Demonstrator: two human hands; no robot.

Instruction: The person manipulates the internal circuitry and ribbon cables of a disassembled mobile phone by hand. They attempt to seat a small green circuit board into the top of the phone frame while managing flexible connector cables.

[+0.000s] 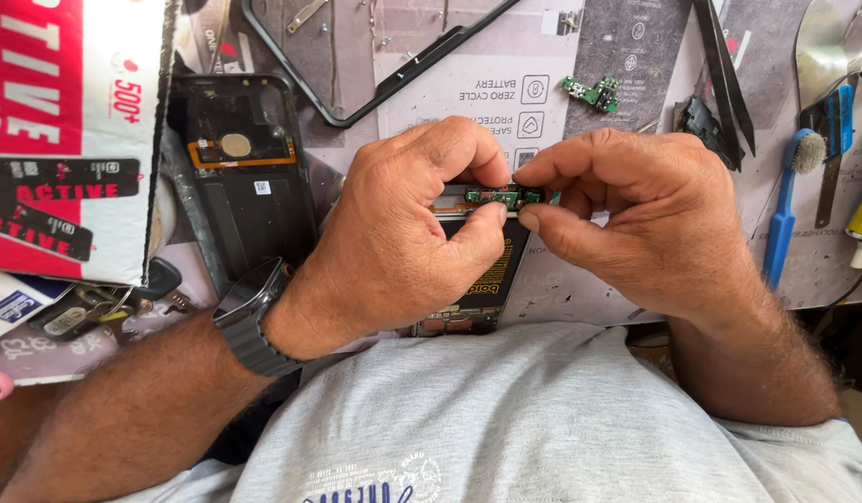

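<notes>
A small green circuit board (505, 196) lies with its long axis running left to right across the view, sitting at the top end of an opened phone body (477, 279). The phone's own long axis runs toward and away from the person, its lower end near the grey shirt (505, 419).

The left hand (403, 233) has its grip pressed together: thumb and forefinger pinch the left end of the board, the other fingers curled over the phone. The right hand (636, 214) pinches the board's right end the same way, thumb below and forefinger above. The fingertips of the two hands almost meet over the middle of the board, so little of it shows.

Both hands work just above the counter (589, 289), close to its near edge. To the left lies a second opened phone (240, 177), near the left wrist and its dark watch (249, 312). A red carton (67, 130) crowds the far left. Another small green board (594, 93) rests well apart, above the right hand. A blue brush (789, 205) lies to the right, leaving a bare strip of counter between it and the right hand.
</notes>
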